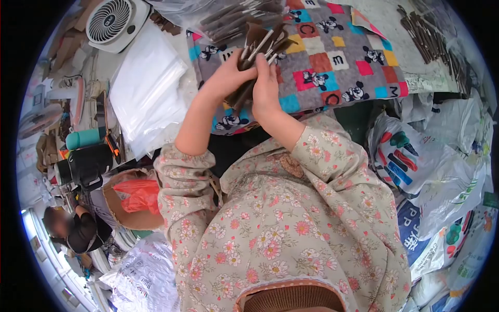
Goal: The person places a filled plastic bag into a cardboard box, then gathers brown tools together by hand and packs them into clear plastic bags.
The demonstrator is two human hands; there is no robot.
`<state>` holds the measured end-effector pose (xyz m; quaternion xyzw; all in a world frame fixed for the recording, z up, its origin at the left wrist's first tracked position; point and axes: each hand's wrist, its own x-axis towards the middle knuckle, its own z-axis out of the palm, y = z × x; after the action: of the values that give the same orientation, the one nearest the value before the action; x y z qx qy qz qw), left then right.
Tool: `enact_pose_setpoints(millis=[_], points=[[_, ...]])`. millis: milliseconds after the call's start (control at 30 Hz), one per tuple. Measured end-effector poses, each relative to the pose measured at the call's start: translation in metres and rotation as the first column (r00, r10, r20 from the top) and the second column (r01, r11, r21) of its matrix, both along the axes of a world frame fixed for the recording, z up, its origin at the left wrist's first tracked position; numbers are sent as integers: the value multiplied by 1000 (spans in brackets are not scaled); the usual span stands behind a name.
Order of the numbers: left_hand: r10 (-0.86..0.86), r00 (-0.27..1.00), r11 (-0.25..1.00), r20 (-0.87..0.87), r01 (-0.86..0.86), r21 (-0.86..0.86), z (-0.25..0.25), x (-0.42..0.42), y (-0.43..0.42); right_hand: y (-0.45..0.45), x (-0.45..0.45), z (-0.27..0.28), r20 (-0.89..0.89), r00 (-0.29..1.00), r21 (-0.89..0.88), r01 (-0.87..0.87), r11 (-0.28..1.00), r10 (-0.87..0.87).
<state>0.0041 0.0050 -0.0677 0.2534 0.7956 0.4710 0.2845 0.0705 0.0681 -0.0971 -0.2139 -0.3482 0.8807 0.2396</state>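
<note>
Between my left hand and my right hand is a bundle of brown strips with whitish, stick-like parts. The fingers of both hands wrap round it from either side, over a grey cloth with colourful squares and cartoon figures. Just beyond my hands, more brown strips lie in a clear plastic bag. What exactly the strips are cannot be made out.
White plastic sheets and a white fan are at the left. More brown strips lie at the right. A cardboard box holds a red bag. Plastic bags crowd the right side. Another person is at the lower left.
</note>
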Motion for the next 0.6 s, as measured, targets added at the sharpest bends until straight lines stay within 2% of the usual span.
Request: enact_pose_setpoints(millis=[33,67,133,167,200,267,300,333,400,433,467,533,567,600], points=[[54,996,987,76,-65,149,-11,6,5,7,0,-5,108,993,258,18,966,-47],[91,984,948,155,-133,290,-20,9,11,13,0,-9,98,994,259,28,965,-55],[212,977,908,0,-197,371,-9,26,32,30,2,-4,-67,986,473,167,865,-154],[223,975,871,11,-205,447,3,34,41,43,8,3,-149,987,502,129,855,-62],[234,972,827,29,-214,520,15,40,50,57,9,9,-152,986,511,139,848,-70],[232,973,796,-14,-181,578,21,45,64,79,9,17,-379,924,665,240,707,43],[243,968,766,-57,-156,623,22,46,70,84,3,11,-498,867,607,337,720,14],[239,969,762,-56,-152,629,20,44,73,97,3,6,-499,867,612,341,714,14],[214,953,836,-217,-63,546,11,36,77,125,7,0,-381,887,854,228,468,263],[146,931,821,-334,75,566,9,29,80,130,4,0,-403,879,875,287,390,256],[146,933,823,-330,70,564,6,29,80,130,5,-7,-400,880,875,283,394,256],[157,987,880,-21,-130,456,0,31,78,125,9,-22,-329,921,839,184,512,207],[154,986,923,-65,-120,365,-1,28,78,126,11,-27,-326,921,836,175,520,214],[162,985,925,-65,-129,358,-6,28,80,127,14,-27,-249,952,921,176,348,179]])
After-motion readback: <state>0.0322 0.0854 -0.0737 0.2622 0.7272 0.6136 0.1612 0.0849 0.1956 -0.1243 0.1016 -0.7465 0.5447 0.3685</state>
